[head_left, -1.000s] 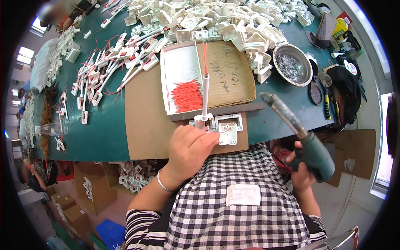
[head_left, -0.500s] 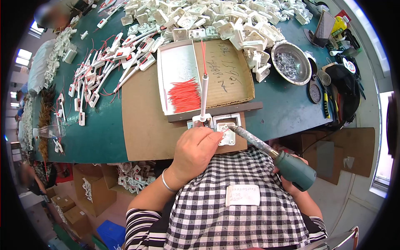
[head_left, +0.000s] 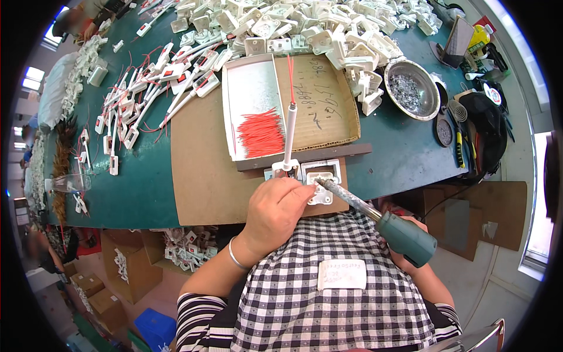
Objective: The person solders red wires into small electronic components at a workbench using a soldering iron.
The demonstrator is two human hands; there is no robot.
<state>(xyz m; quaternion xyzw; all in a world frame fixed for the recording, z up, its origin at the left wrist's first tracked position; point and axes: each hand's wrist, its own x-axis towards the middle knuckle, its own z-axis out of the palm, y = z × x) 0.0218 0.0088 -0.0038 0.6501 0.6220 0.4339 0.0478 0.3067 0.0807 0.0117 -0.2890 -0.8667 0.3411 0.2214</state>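
My right hand (head_left: 404,258) is wrapped round the green handle of a soldering iron (head_left: 407,237), which partly covers the fingers. Its metal shaft slants up to the left, and the tip meets the upper part of a small white plastic housing (head_left: 321,196). At that housing's left side, my left hand (head_left: 274,212) is closed in a pinch, thumb and finger close to the iron's tip. A thin red wire showed at these fingertips a moment earlier; now they mostly hide it. Just beyond stands a white tube (head_left: 290,138) with red wires rising from its top.
A shallow cardboard tray (head_left: 328,141) holds a bundle of short red wires (head_left: 260,134). White housings (head_left: 281,26) pile up behind it. Finished-looking white tubes with red wires (head_left: 141,97) lie left. A metal bowl (head_left: 435,100) of grey bits and pliers (head_left: 458,146) are at right.
The soldering iron's handle has shifted left and slightly up, and its tip has slid a little left on the housing. My left hand stays nearly in place.
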